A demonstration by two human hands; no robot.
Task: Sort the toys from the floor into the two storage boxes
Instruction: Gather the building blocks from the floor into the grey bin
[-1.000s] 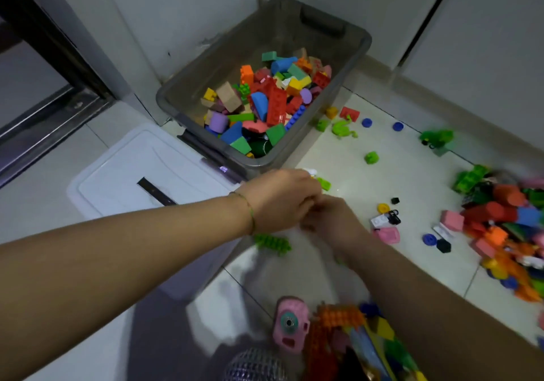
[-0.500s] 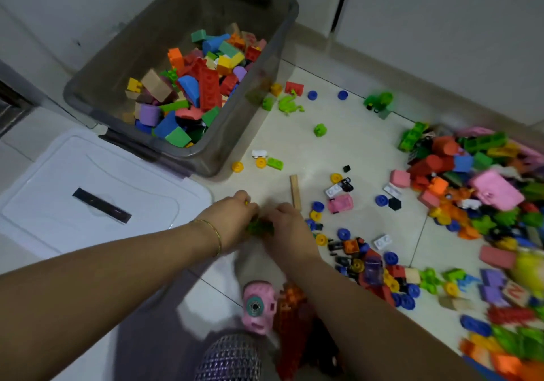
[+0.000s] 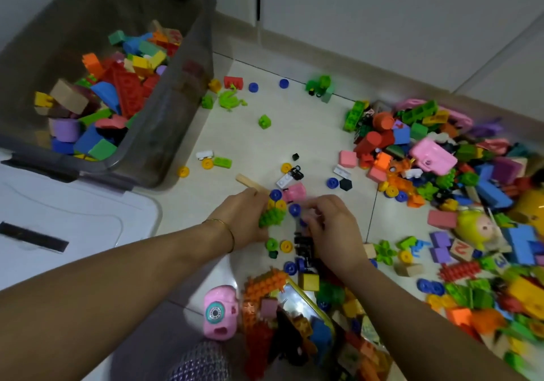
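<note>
Note left hand (image 3: pixel 244 215) clenched on green brick (image 3: pixel 271 217); right hand (image 3: pixel 334 229) indiscernible. Treat as light, rigid; pinch across sides.

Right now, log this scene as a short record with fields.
Left hand: grips green bristle block
Right hand: fingers curled among small wheels; hold unclear
Grey box: open, partly full of blocks
White box: lid on
Toy pile: on floor, to the right
Wooden stick: on floor by left hand
</note>
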